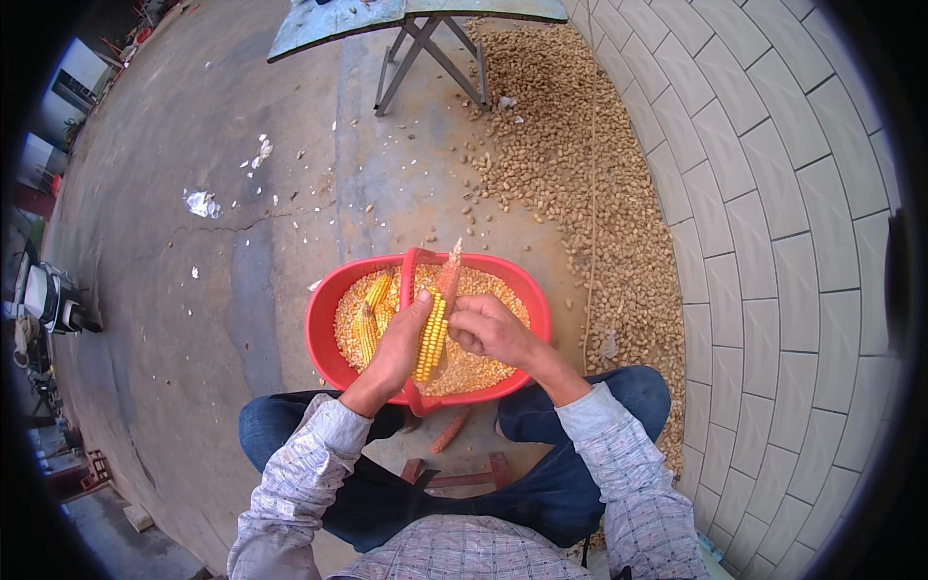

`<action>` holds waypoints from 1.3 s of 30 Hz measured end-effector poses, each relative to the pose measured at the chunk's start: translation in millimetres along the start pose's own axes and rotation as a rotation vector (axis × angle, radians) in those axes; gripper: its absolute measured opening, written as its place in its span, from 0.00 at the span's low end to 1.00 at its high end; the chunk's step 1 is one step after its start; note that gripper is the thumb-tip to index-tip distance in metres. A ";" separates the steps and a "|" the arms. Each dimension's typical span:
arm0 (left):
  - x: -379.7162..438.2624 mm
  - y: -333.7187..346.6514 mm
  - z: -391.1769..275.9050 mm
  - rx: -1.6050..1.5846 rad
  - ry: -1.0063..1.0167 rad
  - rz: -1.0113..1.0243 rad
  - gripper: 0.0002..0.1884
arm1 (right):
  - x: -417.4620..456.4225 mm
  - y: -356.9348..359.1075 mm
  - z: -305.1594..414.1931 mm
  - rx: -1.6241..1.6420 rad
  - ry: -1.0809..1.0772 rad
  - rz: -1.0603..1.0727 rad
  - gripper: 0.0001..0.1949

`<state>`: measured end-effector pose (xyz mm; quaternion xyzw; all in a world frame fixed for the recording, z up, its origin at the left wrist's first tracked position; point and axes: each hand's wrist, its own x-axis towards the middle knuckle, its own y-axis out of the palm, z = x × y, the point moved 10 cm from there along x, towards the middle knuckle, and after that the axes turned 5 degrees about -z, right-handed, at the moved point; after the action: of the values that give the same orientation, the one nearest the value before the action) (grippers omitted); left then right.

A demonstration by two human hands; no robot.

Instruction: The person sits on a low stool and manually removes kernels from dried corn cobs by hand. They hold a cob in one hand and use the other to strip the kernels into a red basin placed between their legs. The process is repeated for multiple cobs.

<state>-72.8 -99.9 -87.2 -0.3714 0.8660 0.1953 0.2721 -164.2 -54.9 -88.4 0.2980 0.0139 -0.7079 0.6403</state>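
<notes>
My left hand (401, 333) grips a yellow ear of corn (433, 341), its thumb lying along the upper part. Rows of kernels still cover the ear's visible side. A reddish bare corn cob (450, 274) presses against the ear, its pale tip pointing away from me. My right hand (493, 328) has its fingers curled at the cob's lower part, which they partly hide. Both hands are over a red plastic basket (540, 304) with an arched handle (408, 279). Loose corn kernels (478, 373) fill its bottom, and several ears (367, 333) lie at its left.
Peanuts in shells (551, 145) are heaped along a tiled wall (761, 217) on the right. A folding table (341, 29) stands ahead. Another bare cob (451, 431) is on the floor between my feet, near a wooden stool (464, 479). White scraps (203, 204) litter the concrete.
</notes>
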 end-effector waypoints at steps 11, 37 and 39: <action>1.7 -2.8 0.9 0.012 0.024 -0.019 0.34 | -2.8 5.6 9.9 -0.076 -0.036 0.011 0.16; 8.1 -7.6 5.4 0.006 0.106 -0.074 0.33 | -1.7 4.3 6.2 -0.172 -0.052 -0.007 0.16; 5.7 -6.3 2.9 0.025 0.102 -0.062 0.33 | -2.2 4.5 9.1 -0.197 -0.077 -0.018 0.16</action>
<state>-70.3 -105.5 -93.8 -0.4040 0.8691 0.1570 0.2382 -163.8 -57.4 -78.3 0.2062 0.0616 -0.7196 0.6602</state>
